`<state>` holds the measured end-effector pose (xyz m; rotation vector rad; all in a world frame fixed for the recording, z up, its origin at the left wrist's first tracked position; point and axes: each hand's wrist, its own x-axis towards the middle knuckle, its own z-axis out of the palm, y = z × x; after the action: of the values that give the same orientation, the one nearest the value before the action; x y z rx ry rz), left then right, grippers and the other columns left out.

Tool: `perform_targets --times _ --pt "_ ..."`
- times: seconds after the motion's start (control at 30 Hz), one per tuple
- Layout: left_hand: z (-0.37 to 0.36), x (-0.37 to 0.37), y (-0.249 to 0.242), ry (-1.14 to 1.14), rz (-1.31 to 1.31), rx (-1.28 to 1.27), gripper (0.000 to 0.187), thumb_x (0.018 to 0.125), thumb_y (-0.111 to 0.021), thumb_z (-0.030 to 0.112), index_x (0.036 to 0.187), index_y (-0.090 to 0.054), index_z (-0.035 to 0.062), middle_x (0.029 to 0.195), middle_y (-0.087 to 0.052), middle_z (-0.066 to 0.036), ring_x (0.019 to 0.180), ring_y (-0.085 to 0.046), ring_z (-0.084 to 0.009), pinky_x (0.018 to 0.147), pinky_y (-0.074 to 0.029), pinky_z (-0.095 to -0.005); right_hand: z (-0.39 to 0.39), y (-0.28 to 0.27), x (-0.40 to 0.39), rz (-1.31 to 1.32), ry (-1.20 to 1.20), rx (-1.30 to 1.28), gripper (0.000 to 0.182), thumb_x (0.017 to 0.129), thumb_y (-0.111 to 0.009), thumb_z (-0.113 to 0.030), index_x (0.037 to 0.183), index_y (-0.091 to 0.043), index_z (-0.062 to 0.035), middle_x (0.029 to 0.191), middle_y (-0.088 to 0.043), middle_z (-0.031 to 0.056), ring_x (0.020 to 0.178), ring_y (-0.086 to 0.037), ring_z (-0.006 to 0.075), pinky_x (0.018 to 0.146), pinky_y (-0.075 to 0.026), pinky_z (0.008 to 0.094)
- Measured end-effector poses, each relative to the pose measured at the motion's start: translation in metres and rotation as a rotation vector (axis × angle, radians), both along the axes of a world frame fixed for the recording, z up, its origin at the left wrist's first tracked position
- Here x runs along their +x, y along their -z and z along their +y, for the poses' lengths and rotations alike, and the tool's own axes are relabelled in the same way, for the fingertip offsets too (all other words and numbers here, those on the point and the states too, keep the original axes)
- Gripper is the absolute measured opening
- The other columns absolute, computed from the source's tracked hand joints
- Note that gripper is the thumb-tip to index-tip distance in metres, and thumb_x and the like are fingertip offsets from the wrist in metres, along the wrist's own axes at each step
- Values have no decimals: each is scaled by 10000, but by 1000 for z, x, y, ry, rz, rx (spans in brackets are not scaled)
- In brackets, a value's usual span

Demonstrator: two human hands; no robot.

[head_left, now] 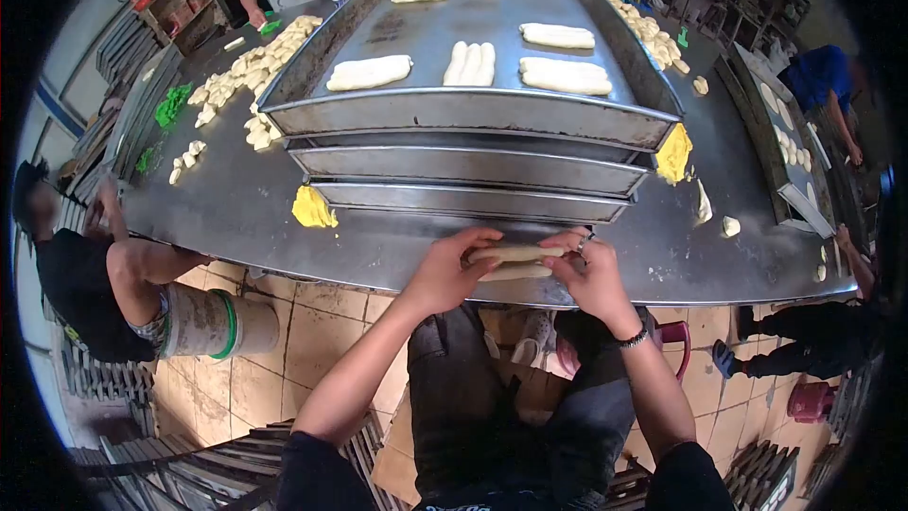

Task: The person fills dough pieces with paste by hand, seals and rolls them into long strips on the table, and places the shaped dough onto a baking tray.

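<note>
Two pale dough strips [515,271] lie side by side at the table's near edge, in front of the stacked trays. My left hand [454,270] has its fingers closed round their left ends. At their right ends my right hand [589,270], with a ring and a bracelet, pinches the dough between thumb and fingers. The upper strip [516,254] runs from one hand to the other. In the top metal tray [473,118] above lie several shaped dough pieces, among them a group of strips [470,64] at the front middle.
Dough pieces [248,76] are heaped left of the trays, more [653,38] on the right. Yellow lumps [312,208] flank the stack. Another tray [790,180] stands far right. Co-workers are around the metal table [378,251]; one person [80,284] sits at left beside buckets.
</note>
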<state>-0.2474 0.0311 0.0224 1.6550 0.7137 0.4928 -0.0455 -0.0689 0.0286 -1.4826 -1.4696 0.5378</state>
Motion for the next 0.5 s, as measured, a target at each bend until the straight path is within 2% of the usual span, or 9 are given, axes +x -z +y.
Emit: perform_targets --times 0.03,0.13,0.2,0.27,0.33,0.4,0.47,0.5 --pt "1 1 2 -21 24 120 283 839 -609 52 1114 -564 4 989 -642 -125 860 -614 -151 749 -478 -279 1 4 1 9 7 -31 227 743 -662 21 958 -655 -49 816 -603 76 631 -580 146 566 -454 249" --pt "4 0 1 15 103 185 219 825 -614 60 1038 -608 13 939 -645 -142 833 -636 -186 731 -488 -295 2 15 4 34 7 -108 225 752 -655 19 967 -658 -48 814 -596 74 608 -568 127 555 -446 241" --pt "5 1 5 30 119 197 209 819 -619 76 1020 -621 21 922 -642 -139 828 -634 -214 754 -477 -313 3 17 5 54 -2 -157 223 755 -653 16 968 -659 -48 808 -594 74 597 -561 122 556 -444 242" --pt "7 0 12 46 138 207 200 813 -625 93 1002 -633 30 905 -638 -136 824 -632 -242 776 -465 -332 3 16 5 17 -20 -189 224 751 -663 -4 971 -662 -48 807 -593 85 586 -556 152 563 -444 255" --pt "10 -3 21 88 129 600 231 795 -636 126 1014 -641 55 885 -613 -121 857 -592 -266 837 -419 -361 3 22 8 -11 -48 -190 235 749 -665 12 975 -663 -52 832 -596 88 631 -574 148 582 -454 248" --pt "6 -5 25 86 121 609 259 775 -657 139 1023 -643 66 903 -595 -114 886 -563 -262 851 -401 -362 3 25 11 -39 -76 -186 247 746 -667 27 978 -665 -57 856 -599 92 675 -592 144 601 -465 241" --pt "3 -8 23 81 112 622 288 755 -678 153 1031 -645 78 922 -577 -108 915 -533 -259 864 -383 -364 2 20 13 -79 -103 -167 304 713 -698 7 1004 -661 -71 857 -597 98 695 -601 207 629 -476 274" --pt "0 -10 16 72 122 621 344 723 -708 148 1055 -641 92 973 -569 -107 950 -509 -273 860 -385 -366 1 19 12 -77 -103 -167 304 713 -698 7 1004 -661 -71 857 -597 98 695 -601 207 629 -476 274"
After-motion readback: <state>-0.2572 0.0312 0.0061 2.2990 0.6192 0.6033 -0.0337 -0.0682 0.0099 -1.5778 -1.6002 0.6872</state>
